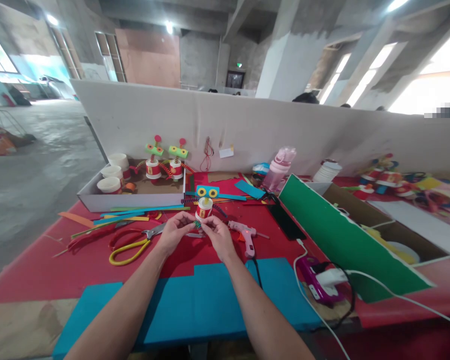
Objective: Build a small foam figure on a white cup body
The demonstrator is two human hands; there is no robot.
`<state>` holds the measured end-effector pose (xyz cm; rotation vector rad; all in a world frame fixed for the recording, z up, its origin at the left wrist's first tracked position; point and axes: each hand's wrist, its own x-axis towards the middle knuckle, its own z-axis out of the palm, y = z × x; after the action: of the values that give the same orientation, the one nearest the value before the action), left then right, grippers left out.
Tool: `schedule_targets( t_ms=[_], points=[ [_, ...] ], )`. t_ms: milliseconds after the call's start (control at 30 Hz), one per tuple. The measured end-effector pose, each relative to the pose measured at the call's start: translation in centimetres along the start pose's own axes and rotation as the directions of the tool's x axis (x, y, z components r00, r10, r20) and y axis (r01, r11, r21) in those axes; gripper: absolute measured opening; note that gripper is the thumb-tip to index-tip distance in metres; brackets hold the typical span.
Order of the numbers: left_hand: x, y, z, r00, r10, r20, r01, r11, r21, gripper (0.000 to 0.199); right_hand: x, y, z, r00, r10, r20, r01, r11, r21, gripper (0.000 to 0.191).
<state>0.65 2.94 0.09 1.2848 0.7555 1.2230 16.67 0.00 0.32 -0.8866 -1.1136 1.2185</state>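
Between the fingertips of both hands is a small green folded paper spring (197, 225). My left hand (177, 231) pinches it from the left, and my right hand (218, 236) from the right. Just behind my fingers stands a red and white paper cup figure (204, 209), topped by a blue paper strip with two yellow eyes (207, 192). Dark folded paper arms stick out at its sides. My fingers hide its lower edge. A pink glue gun (244, 237) lies by my right hand. Scissors with red and yellow handles (129, 250) lie left of my left hand.
A white box (135, 201) at the back left holds cups and two finished-looking figures (153, 169). Paper strips (127, 215) and pliers (92, 238) lie leftward. A phone (285, 220), green-sided box (345, 245), purple power strip (318, 282) and cables are at right. A pink bottle (280, 169) stands behind.
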Motion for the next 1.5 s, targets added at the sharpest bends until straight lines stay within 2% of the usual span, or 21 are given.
schedule_targets(
  t_ms=[200,467,600,833,1000,1167,1300,1500],
  points=[
    [0.0,-0.2,0.2,0.998,-0.045,0.053,0.05,0.995,-0.089,0.02,-0.1,-0.1,0.2,0.999,0.052,0.004,-0.052,0.994,0.094,0.02],
    [-0.1,-0.1,0.2,0.994,-0.072,0.077,0.081,0.989,-0.127,0.019,0.0,0.0,0.3,0.994,0.112,0.014,-0.112,0.979,0.172,0.025],
    [-0.1,0.0,0.3,0.991,-0.107,0.078,0.12,0.975,-0.185,0.023,-0.2,-0.1,0.6,0.993,0.113,0.026,-0.116,0.982,0.146,0.027],
    [-0.1,-0.2,0.4,0.992,-0.109,0.07,0.122,0.969,-0.213,0.023,-0.3,0.1,0.7,0.996,0.087,0.026,-0.088,0.994,0.066,0.023],
    [0.1,-0.4,0.3,0.992,-0.114,0.062,0.125,0.968,-0.217,0.022,-0.3,0.0,1.0,0.999,0.025,0.04,-0.024,0.999,-0.022,0.024],
    [-0.1,-0.1,0.7,0.987,-0.14,0.077,0.155,0.953,-0.261,0.027,-0.5,-0.2,0.8,0.998,-0.039,-0.056,0.035,0.997,-0.072,0.024],
    [-0.2,-0.1,1.0,0.99,-0.127,0.064,0.137,0.972,-0.189,0.033,-0.6,-0.2,0.8,0.99,-0.069,-0.127,0.06,0.995,-0.075,0.025],
    [-0.2,-0.3,0.9,0.994,-0.105,-0.014,0.103,0.989,-0.11,0.026,-0.6,0.3,1.4,0.995,-0.022,-0.094,0.024,1.0,0.016,0.026]
  ],
)
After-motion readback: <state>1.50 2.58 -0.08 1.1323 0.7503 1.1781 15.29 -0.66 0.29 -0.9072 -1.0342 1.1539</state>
